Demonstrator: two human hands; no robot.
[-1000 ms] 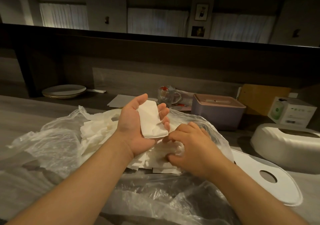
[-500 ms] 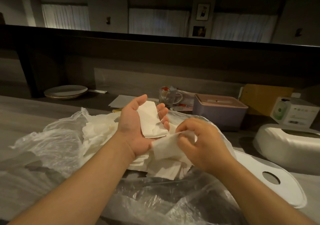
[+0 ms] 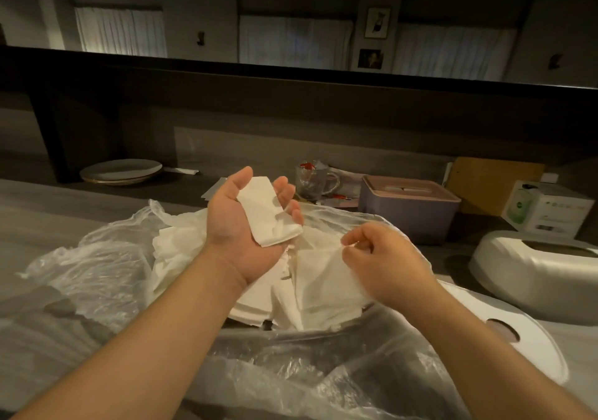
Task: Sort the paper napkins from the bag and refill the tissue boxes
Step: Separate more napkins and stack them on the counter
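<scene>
The left hand (image 3: pixel 246 225) lies palm up with fingers loosely open, a folded napkin (image 3: pixel 270 214) resting across palm and fingers. At four o'clock from it the right hand (image 3: pixel 385 261) pinches the corner of a thin sheet (image 3: pixel 323 277), lifting it off the heap (image 3: pixel 259 300) that sits in the opened bag (image 3: pixel 97 274).

Judging from this, the job is early: one napkin sorted out, most of the heap still loose in the bag. The white box (image 3: pixel 534 267) at three o'clock stands open, its lid (image 3: pixel 530 351) lying flat beside it (I can't see whether anything is inside). The purple box (image 3: pixel 411 212) at one o'clock has its lid on; its fill can't be told.

The counter (image 3: pixel 38 212) is grey and dimly lit. A plate (image 3: pixel 121 170) sits at eleven o'clock, a glass mug (image 3: pixel 312 181) at twelve, a carton (image 3: pixel 547 207) far right. Beyond a dark ledge, curtained windows (image 3: pixel 119 31) and two framed pictures (image 3: pixel 377 23) line the far wall.
</scene>
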